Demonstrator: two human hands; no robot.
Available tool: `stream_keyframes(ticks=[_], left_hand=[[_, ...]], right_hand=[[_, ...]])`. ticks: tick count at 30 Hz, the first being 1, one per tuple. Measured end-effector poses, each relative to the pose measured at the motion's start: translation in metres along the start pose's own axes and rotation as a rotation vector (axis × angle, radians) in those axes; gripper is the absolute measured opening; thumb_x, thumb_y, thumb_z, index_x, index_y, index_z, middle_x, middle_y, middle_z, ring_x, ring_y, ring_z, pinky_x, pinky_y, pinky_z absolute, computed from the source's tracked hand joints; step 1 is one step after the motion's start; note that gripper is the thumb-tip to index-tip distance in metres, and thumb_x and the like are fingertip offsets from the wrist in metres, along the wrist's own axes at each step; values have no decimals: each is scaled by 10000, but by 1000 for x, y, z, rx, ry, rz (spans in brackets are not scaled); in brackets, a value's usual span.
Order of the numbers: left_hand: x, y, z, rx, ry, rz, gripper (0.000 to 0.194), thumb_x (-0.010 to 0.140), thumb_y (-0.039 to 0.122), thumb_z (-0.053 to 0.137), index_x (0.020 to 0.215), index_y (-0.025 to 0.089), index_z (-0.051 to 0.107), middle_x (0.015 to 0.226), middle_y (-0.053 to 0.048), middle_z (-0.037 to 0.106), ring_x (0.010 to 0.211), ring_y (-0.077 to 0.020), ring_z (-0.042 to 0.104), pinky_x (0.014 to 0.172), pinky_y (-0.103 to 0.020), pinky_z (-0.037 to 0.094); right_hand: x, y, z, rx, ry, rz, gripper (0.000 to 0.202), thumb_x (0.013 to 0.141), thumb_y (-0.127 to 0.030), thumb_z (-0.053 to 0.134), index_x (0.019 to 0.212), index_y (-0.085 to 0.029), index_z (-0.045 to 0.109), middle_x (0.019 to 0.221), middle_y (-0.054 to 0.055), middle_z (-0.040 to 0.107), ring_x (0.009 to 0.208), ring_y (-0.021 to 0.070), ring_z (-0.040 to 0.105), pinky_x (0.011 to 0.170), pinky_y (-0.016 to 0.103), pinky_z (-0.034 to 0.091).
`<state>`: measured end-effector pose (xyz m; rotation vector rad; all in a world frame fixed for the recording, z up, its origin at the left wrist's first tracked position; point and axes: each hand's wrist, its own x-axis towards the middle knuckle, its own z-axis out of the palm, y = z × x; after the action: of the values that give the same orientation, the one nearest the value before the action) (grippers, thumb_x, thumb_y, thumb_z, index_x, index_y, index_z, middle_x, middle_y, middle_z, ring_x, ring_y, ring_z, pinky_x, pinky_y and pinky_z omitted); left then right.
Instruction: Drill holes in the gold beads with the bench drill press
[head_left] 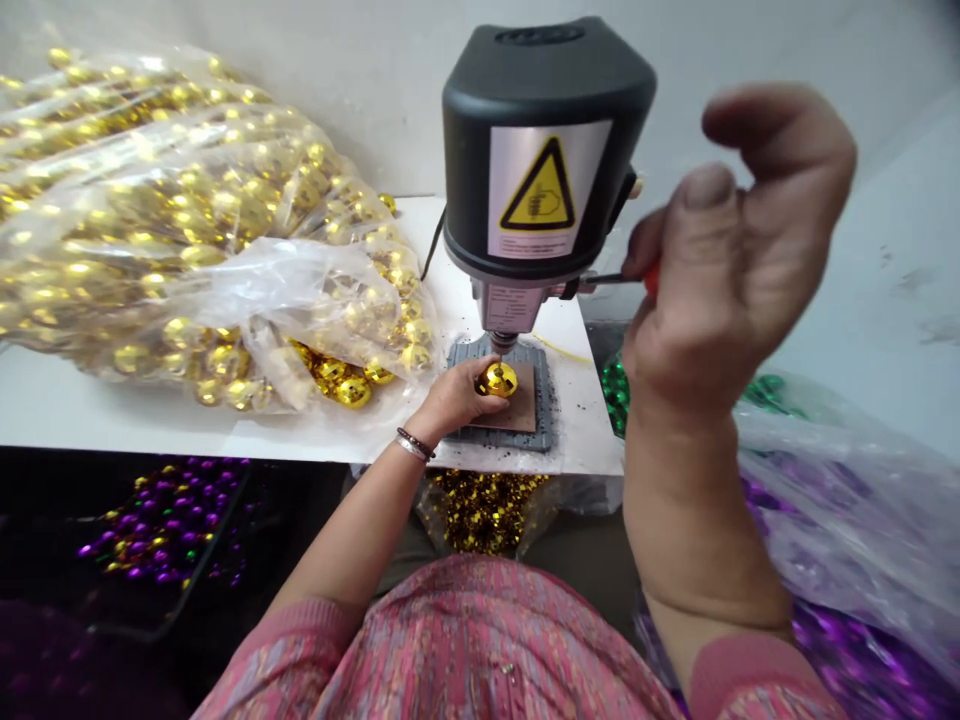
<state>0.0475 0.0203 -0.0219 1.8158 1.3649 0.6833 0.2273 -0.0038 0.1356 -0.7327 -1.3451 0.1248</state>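
My left hand [463,393] pinches a shiny gold ball ornament [501,379] under the chuck [502,341] of a black bench drill press [550,150]. The ball is over a brown board [521,405] on the drill's grey base [546,385]; whether it touches the board I cannot tell. My right hand [739,235] is raised to the right of the drill head, its lower fingers around the red knob [652,280] of the feed lever [609,278]. Its index finger curls free, and its palm hides most of the knob.
A large clear plastic bag [285,270] of gold balls covers the left of the white table [150,415]. Below the front edge, a bag holds gold pieces [487,510]. Purple and gold balls [169,520] lie at lower left. Purple items in plastic [862,640] are at right.
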Motion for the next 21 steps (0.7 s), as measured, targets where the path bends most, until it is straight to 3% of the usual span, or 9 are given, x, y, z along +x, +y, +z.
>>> stream_keyframes(ticks=[3,6,10,15,21], left_hand=[[-2,3,-1,19,-16,16,633,689,231,845,1308,208,711,1117,-48,789,1031,-284,726,966,-419,571],[-3,5,-2,15,-16,35,571,695,239,841,1254,217,728,1079,-33,789,1009,-274,725,942,-383,568],[-3,6,-2,9,-25,49,529,695,239,834,1214,220,731,1060,-27,783,995,-264,720,917,-360,565],[-3,5,-2,24,-30,68,466,705,238,819,1162,224,729,1049,-20,773,973,-258,710,887,-360,560],[-2,3,-1,-35,-39,53,481,715,224,822,1185,206,721,1053,-42,775,977,-273,720,887,-377,562]], right_hand=[[-28,0,-7,-27,40,-50,218,1002,-354,560,1162,-219,622,932,-47,603,593,-28,470,529,168,316],[-47,3,-10,-137,51,-13,207,983,-395,595,1131,-258,643,704,-58,510,567,19,471,541,197,338],[-61,11,-11,-222,105,4,183,979,-425,586,1092,-296,651,718,-48,506,593,41,503,624,236,433],[-72,20,-13,-226,125,-7,163,984,-409,574,1084,-307,654,736,-44,526,616,37,525,670,229,458],[-76,22,-6,-125,208,-16,128,957,-357,612,1027,-254,638,788,-40,588,591,44,534,601,226,429]])
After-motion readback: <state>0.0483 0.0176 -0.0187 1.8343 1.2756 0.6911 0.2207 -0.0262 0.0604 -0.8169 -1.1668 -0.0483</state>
